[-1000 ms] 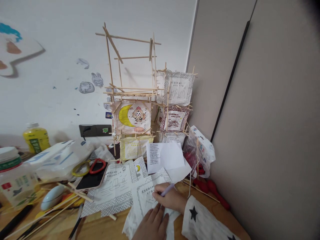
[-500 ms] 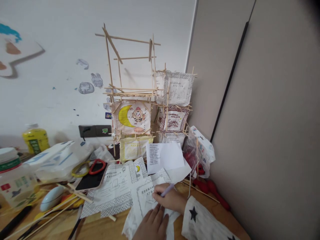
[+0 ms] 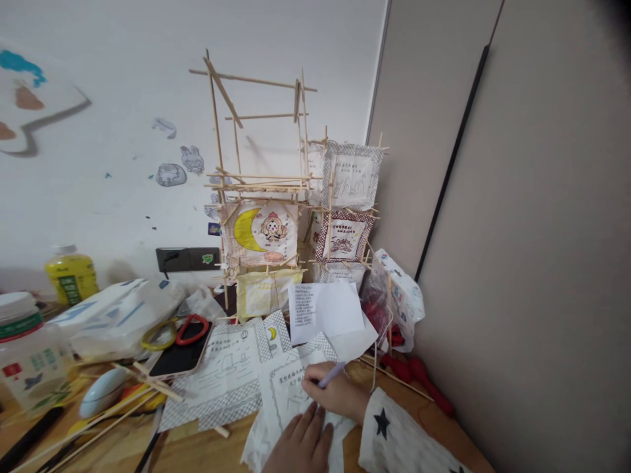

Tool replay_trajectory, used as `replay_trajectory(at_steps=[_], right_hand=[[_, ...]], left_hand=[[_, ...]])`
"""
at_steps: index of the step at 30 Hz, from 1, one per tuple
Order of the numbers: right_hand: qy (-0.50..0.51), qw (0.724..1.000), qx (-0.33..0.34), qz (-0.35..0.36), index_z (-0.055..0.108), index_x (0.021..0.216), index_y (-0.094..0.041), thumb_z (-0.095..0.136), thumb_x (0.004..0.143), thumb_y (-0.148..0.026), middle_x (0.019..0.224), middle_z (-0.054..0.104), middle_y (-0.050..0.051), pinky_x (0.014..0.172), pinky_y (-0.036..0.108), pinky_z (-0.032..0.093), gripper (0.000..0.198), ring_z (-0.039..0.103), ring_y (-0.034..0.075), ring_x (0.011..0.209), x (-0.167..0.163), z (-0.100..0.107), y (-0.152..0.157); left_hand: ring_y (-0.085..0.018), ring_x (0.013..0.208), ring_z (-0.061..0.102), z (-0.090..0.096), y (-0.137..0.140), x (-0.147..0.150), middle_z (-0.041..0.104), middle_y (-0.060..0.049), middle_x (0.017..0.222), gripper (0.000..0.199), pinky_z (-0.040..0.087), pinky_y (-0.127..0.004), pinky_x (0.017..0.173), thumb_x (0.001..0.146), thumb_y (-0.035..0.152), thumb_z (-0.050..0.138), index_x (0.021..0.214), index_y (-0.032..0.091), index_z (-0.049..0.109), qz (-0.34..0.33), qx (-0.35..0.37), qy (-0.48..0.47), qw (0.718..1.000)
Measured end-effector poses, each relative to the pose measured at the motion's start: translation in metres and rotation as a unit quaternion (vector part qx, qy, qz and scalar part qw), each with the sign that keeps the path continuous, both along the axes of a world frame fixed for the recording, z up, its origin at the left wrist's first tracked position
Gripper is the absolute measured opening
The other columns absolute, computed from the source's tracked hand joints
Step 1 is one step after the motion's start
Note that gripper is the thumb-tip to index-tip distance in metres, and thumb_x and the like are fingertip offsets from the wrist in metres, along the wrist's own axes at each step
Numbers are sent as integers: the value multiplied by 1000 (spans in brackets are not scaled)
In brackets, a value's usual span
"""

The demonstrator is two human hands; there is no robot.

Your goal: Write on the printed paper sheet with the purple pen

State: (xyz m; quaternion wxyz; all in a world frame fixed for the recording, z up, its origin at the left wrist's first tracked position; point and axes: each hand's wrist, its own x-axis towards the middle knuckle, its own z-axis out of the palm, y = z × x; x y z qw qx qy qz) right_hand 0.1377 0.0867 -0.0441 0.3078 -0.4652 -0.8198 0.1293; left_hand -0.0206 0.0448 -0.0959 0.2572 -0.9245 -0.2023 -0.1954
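Note:
My right hand (image 3: 335,391) is closed round a light purple pen (image 3: 331,374), its lower end hidden by the fingers over a sheet of paper (image 3: 276,414). That sheet bears handwritten characters, a wavy drawn border and some line drawing. Flat on its lower part lies my left hand (image 3: 302,441), fingers stretched out towards the right hand. To the left is another drawn sheet (image 3: 229,368) showing a boat and a cross-hatched border. Behind the hands, a white page with lines of handwriting (image 3: 325,309) leans against the stick frame.
A tall wooden stick frame (image 3: 261,187) with drawn panels stands at the back. On the left are a phone (image 3: 180,355), red-handled scissors (image 3: 192,328), a mouse (image 3: 102,391), loose sticks (image 3: 108,417), a jar (image 3: 29,361) and a yellow bottle (image 3: 71,272). Plastic bags (image 3: 397,295) sit at right.
My right hand and the pen have shifted very slightly to the right on the sheet. The left hand stays flat in nearly the same place.

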Motion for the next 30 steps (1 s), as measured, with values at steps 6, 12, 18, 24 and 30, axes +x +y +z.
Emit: replay_trajectory(at_steps=[6,12,18,24,30], right_hand=[[-4,1000,-13,-5,51,63,-18,48,84,-24,59,51,-4,56,19,33,22,46,10,59,0,0,-1],[-12,1000,-9,-1,52,64,-17,47,85,-24,60,52,-4,56,19,33,23,48,10,60,0,-1,0],[-22,1000,-14,-5,53,64,-17,49,86,-24,60,51,-5,56,19,34,23,47,10,60,1,-2,1],[-29,1000,-8,-4,54,64,-17,48,86,-23,59,50,-5,55,20,33,23,46,10,59,1,0,0],[-28,1000,1,-3,54,65,-17,48,86,-24,60,53,-4,55,19,33,22,48,10,59,1,-2,0]], left_hand=[[-24,108,53,-2,1,0,57,-11,119,34,45,-33,86,85,20,53,119,15,50,-3,-5,-7,1000],[-25,108,53,-5,3,0,57,-11,121,41,45,-33,86,80,13,54,121,15,48,-3,6,10,1000],[-24,106,55,-1,2,2,59,-11,117,33,46,-33,84,86,21,51,118,16,50,-2,2,-1,1000],[-23,107,54,-5,2,1,59,-10,117,30,45,-32,86,88,23,51,117,16,52,-7,2,-30,1000],[-24,106,54,-5,3,2,58,-10,118,34,45,-33,85,83,18,52,118,16,50,-5,0,-6,1000]])
